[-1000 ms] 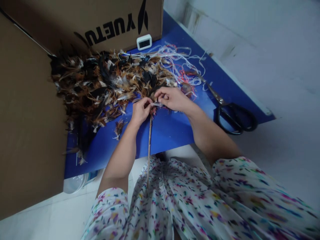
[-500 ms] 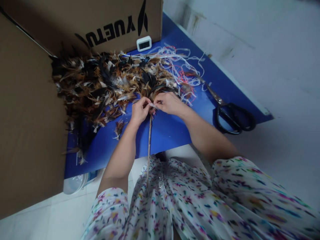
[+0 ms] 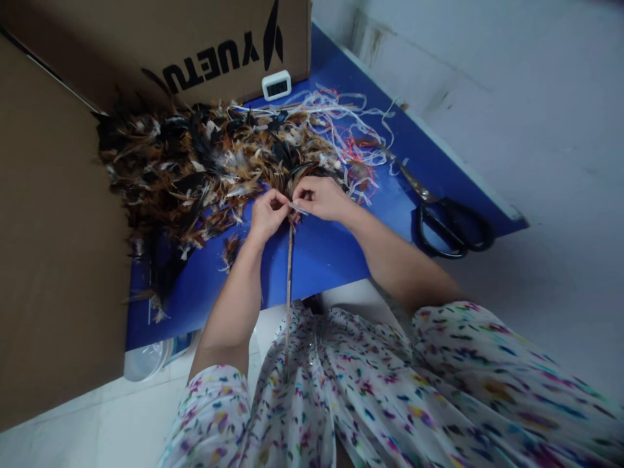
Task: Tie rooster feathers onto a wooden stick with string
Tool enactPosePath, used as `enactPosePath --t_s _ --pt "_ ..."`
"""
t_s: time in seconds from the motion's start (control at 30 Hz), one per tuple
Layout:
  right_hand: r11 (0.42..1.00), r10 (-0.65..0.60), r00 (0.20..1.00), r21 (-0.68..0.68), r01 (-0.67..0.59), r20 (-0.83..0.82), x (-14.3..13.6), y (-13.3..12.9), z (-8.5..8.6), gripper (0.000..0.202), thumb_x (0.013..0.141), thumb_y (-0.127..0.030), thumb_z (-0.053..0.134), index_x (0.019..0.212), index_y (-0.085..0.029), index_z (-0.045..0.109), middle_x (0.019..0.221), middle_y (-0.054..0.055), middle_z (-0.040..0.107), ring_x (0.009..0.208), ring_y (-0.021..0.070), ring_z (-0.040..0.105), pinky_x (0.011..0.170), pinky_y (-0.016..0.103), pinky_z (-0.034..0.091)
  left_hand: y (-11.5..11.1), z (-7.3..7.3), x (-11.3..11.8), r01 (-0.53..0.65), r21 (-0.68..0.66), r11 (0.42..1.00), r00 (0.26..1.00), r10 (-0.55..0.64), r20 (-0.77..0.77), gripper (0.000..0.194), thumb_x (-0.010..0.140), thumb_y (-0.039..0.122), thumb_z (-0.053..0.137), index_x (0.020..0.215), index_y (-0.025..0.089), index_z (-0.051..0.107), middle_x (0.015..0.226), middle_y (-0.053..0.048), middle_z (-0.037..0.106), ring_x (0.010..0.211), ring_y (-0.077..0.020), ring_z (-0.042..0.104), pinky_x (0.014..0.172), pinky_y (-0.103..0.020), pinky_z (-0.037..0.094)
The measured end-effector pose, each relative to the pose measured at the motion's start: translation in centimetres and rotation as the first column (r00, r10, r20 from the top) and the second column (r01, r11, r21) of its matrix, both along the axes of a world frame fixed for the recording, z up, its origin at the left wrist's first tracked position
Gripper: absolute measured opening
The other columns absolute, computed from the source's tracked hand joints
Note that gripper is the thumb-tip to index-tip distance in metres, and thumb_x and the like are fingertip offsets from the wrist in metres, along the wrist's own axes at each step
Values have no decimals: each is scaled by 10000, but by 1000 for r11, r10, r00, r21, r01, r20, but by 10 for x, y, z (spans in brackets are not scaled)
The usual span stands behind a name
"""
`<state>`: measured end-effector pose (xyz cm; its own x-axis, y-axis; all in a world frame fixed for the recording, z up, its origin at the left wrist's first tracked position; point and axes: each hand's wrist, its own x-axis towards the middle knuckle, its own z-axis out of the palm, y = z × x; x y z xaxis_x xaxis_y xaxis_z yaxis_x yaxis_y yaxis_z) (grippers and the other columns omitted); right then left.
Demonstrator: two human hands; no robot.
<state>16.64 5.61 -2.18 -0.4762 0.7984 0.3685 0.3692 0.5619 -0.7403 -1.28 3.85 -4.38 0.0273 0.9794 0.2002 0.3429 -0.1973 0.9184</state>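
Between my two hands runs a short whitish plastic strip (image 3: 298,208), just above the top of a thin stick (image 3: 289,273). My left hand (image 3: 269,213) pinches the strip's left end between thumb and forefinger. From the other side my right hand (image 3: 322,198) has its fingers closed on the strip too. Feathers (image 3: 301,173) fan out from the stick's upper end, partly covered by my hands, with a bit of red thread below them. The stick's lower end reaches down over my patterned clothing.
A big heap of brown and black feathers (image 3: 185,162) lies left. Tangled white plastic strips (image 3: 336,120) with red thread lie behind my right hand. Black-handled scissors (image 3: 441,224) rest at the right edge. A small white digital clock (image 3: 276,85) stands before a cardboard box (image 3: 219,32).
The view has shifted slightly. My fingers have moved a little apart along the strip, and more of it shows beneath my right fingers. Stick and feathers stay nearly in place.
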Motion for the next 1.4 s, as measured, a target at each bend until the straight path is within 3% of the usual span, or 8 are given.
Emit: enactPosePath --t_s 0.17,0.4,0.6,0.83,1.13,1.4 --pt "997 -15 986 -82 1 -168 -6 5 -11 118 733 -125 564 822 -164 629 774 6 658 717 132 597 724 286 456 -2 2 -4 49 54 997 998 -46 -51 121 703 159 705 707 175 585 662 39 637 603 -82 581 608 -209 448" --pt "997 -21 987 -70 10 -157 -11 6 -18 182 707 -86 536 842 -167 628 759 2 661 721 142 627 700 273 459 -6 7 -10 84 197 977 967 -32 -253 86 736 117 679 754 185 630 751 32 689 700 -91 631 700 -214 477" --pt "993 -44 986 -115 26 -159 -12 5 -15 144 702 -95 535 802 -164 612 745 5 660 711 139 618 701 271 463 -8 9 -12 131 309 942 916 4 -401 123 747 76 643 793 189 644 760 30 696 686 -88 624 674 -206 463" --pt "992 -65 989 -117 50 -134 -14 6 -14 119 684 -104 573 779 -153 626 717 3 652 667 125 581 704 273 458 -10 10 -14 218 358 908 862 -8 -506 152 779 103 614 888 199 658 843 -2 728 773 -118 675 727 -229 504" --pt "994 -58 989 -101 45 -133 -13 10 -19 156 669 -93 557 788 -148 643 725 7 660 690 136 607 708 276 456 -6 2 -13 234 417 878 795 74 -603 207 794 114 581 961 206 663 879 -37 734 803 -152 685 745 -266 513" --pt "993 -15 975 -115 -11 -223 -14 14 -23 137 646 -165 558 778 -160 594 713 6 651 658 136 605 666 281 459 -2 -10 -13 268 516 813 749 161 -643 234 850 153 534 1017 204 690 836 -54 720 781 -161 671 734 -270 485"
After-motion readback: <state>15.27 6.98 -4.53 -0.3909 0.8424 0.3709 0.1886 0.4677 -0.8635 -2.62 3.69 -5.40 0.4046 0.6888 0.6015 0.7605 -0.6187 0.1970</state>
